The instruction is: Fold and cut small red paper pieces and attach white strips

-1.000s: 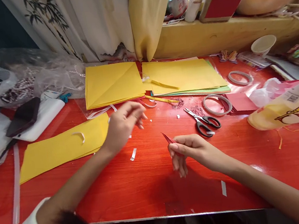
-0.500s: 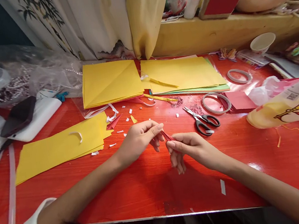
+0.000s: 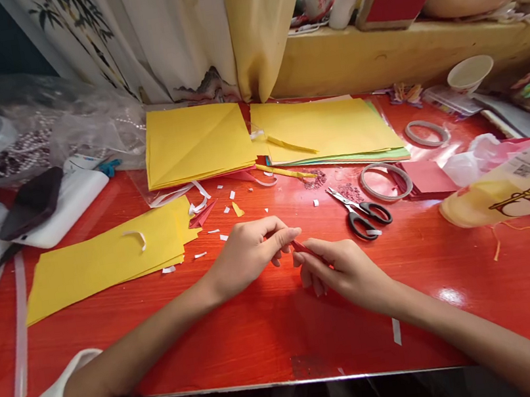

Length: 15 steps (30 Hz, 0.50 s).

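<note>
Between my two hands is a small folded piece of red paper (image 3: 299, 246), held just above the red table. My left hand (image 3: 258, 247) pinches its upper left end with thumb and fingertips. The thumb and index finger of my right hand (image 3: 337, 264) press on its lower right end, and the other fingers curl beneath. Most of the paper is hidden by the fingers. Just beyond my right hand lie black-handled scissors (image 3: 361, 213), blades partly apart. To the left of my left hand is a folded red paper piece (image 3: 204, 215) among white scraps.
Yellow paper strips (image 3: 105, 259) lie at left, with two yellow paper stacks (image 3: 202, 145) at the back. Tape rolls (image 3: 385, 181), red paper squares (image 3: 428, 177) and a drink cup (image 3: 507, 185) stand at right. A phone (image 3: 31, 203) rests at far left.
My fingers have shifted slightly on the red paper, and the curled fingers of my right hand have drawn in beneath it. The view has moved a little; the table items stay in place.
</note>
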Each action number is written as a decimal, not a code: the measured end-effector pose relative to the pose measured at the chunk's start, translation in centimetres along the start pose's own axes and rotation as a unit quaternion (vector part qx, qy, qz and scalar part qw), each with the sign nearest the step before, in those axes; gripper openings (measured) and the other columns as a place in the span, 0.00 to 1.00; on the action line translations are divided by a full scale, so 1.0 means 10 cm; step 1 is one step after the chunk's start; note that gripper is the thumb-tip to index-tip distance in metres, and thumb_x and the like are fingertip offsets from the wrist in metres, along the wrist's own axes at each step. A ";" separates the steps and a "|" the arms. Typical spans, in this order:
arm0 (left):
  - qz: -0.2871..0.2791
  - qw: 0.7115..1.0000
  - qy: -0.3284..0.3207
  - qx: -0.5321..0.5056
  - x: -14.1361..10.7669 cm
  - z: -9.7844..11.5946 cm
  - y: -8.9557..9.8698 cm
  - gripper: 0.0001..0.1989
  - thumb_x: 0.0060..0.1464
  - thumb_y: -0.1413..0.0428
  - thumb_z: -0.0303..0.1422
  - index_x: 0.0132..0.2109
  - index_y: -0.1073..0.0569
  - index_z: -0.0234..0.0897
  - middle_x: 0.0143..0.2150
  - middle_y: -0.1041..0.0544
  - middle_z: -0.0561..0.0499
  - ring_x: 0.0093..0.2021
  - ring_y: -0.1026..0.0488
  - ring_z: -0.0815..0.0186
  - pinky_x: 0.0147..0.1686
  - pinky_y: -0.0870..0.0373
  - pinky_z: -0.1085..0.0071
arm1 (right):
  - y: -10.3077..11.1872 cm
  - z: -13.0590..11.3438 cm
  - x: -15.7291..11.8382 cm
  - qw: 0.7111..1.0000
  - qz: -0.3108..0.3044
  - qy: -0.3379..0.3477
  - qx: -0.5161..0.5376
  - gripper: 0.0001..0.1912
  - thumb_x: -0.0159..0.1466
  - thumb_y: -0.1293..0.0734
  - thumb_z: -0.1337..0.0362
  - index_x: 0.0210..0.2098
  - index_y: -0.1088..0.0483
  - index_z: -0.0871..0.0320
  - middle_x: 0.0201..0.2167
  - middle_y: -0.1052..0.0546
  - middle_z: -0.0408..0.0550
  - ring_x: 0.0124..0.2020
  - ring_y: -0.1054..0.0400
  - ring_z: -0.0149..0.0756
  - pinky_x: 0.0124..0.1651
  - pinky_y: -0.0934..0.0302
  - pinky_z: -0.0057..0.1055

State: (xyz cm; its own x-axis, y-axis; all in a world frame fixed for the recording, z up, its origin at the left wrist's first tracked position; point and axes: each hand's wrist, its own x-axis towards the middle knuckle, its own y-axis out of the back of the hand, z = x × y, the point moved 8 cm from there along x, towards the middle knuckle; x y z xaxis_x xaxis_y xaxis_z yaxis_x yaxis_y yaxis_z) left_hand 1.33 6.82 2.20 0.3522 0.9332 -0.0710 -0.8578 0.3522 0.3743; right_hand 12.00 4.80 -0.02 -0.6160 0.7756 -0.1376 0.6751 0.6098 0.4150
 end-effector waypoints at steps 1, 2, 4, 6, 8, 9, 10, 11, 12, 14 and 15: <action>0.004 1.000 -0.002 0.009 -0.01 0.01 0.00 0.16 0.58 0.51 0.41 0.30 0.29 0.34 0.24 0.28 0.55 0.26 0.31 0.73 0.30 0.36 0.76 | -0.02 0.00 0.00 1.000 -0.013 -0.006 0.022 0.11 0.67 0.46 0.59 0.32 0.39 0.58 0.21 0.29 0.41 0.17 0.36 0.25 0.22 0.41 0.23; 0.009 1.000 -0.004 0.014 -0.01 0.02 0.01 0.16 0.58 0.52 0.41 0.29 0.30 0.34 0.23 0.29 0.55 0.25 0.31 0.73 0.31 0.36 0.76 | -0.03 0.00 0.00 0.999 -0.025 -0.012 0.046 0.12 0.67 0.46 0.58 0.32 0.39 0.58 0.21 0.29 0.41 0.17 0.36 0.24 0.21 0.41 0.23; 0.016 1.000 -0.001 0.011 -0.02 0.01 -0.01 0.17 0.58 0.52 0.41 0.28 0.31 0.34 0.22 0.29 0.55 0.25 0.31 0.73 0.31 0.36 0.76 | -0.05 -0.01 -0.01 0.995 -0.045 -0.026 0.087 0.13 0.67 0.46 0.57 0.32 0.40 0.58 0.20 0.28 0.41 0.16 0.36 0.24 0.20 0.42 0.22; 0.021 1.000 0.010 -0.005 -0.03 -0.01 -0.03 0.17 0.58 0.53 0.42 0.28 0.32 0.34 0.22 0.30 0.55 0.24 0.32 0.73 0.29 0.36 0.75 | -0.06 -0.01 -0.01 0.991 -0.055 -0.041 0.118 0.14 0.67 0.46 0.56 0.31 0.40 0.58 0.20 0.28 0.41 0.16 0.36 0.24 0.20 0.42 0.22; 0.028 0.999 0.022 -0.026 -0.02 -0.05 -0.05 0.18 0.58 0.53 0.43 0.27 0.34 0.34 0.22 0.31 0.55 0.22 0.33 0.74 0.26 0.36 0.76 | -0.07 -0.01 -0.01 0.985 -0.061 -0.055 0.152 0.14 0.66 0.45 0.55 0.31 0.40 0.58 0.20 0.28 0.41 0.15 0.36 0.24 0.19 0.42 0.22; 0.031 0.999 0.027 -0.034 -0.02 -0.07 -0.04 0.18 0.58 0.53 0.43 0.27 0.34 0.34 0.22 0.32 0.55 0.22 0.34 0.74 0.25 0.37 0.76 | -0.07 0.00 -0.01 0.982 -0.063 -0.061 0.169 0.14 0.66 0.44 0.54 0.31 0.40 0.58 0.19 0.28 0.41 0.15 0.36 0.24 0.19 0.42 0.21; 0.031 0.998 0.032 -0.040 0.00 -0.09 -0.04 0.19 0.58 0.53 0.44 0.27 0.35 0.34 0.22 0.32 0.55 0.21 0.34 0.74 0.24 0.37 0.76 | -0.08 0.00 -0.01 0.978 -0.064 -0.067 0.187 0.14 0.65 0.44 0.54 0.31 0.40 0.59 0.19 0.28 0.41 0.15 0.36 0.24 0.18 0.42 0.21; 0.030 0.998 0.037 -0.050 0.02 -0.12 -0.02 0.19 0.58 0.53 0.44 0.26 0.35 0.34 0.22 0.32 0.55 0.20 0.35 0.74 0.22 0.37 0.76 | -0.09 0.01 -0.01 0.974 -0.066 -0.073 0.203 0.14 0.65 0.43 0.54 0.31 0.39 0.59 0.19 0.28 0.41 0.15 0.36 0.24 0.18 0.43 0.21; 0.031 0.997 0.042 -0.063 0.04 -0.14 0.01 0.19 0.58 0.53 0.44 0.26 0.36 0.34 0.22 0.32 0.55 0.19 0.35 0.74 0.21 0.37 0.76 | -0.11 0.02 -0.01 0.970 -0.070 -0.079 0.217 0.14 0.65 0.43 0.54 0.31 0.39 0.59 0.19 0.28 0.41 0.15 0.36 0.24 0.18 0.43 0.21; 0.059 0.992 0.048 -0.102 0.09 -0.19 0.14 0.19 0.58 0.54 0.44 0.27 0.35 0.34 0.22 0.32 0.54 0.19 0.36 0.74 0.20 0.36 0.76 | -0.14 0.04 -0.02 0.964 -0.076 -0.087 0.240 0.15 0.65 0.42 0.54 0.30 0.39 0.60 0.19 0.28 0.41 0.15 0.35 0.24 0.18 0.43 0.20; 0.091 0.988 0.046 -0.114 0.11 -0.20 0.23 0.19 0.58 0.53 0.44 0.28 0.35 0.34 0.23 0.32 0.54 0.20 0.35 0.74 0.19 0.36 0.76 | -0.16 0.04 -0.02 0.961 -0.079 -0.088 0.249 0.15 0.65 0.42 0.54 0.30 0.39 0.60 0.19 0.27 0.41 0.15 0.35 0.24 0.18 0.43 0.21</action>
State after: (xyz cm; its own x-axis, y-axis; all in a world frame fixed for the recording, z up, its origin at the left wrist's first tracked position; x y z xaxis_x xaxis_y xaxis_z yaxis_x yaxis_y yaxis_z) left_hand -1.02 8.76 1.10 0.1586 0.9812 -0.1102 -0.9694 0.1759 0.1711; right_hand 11.20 3.75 -1.02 -0.6786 0.6553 -0.3319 0.7161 0.6907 -0.1005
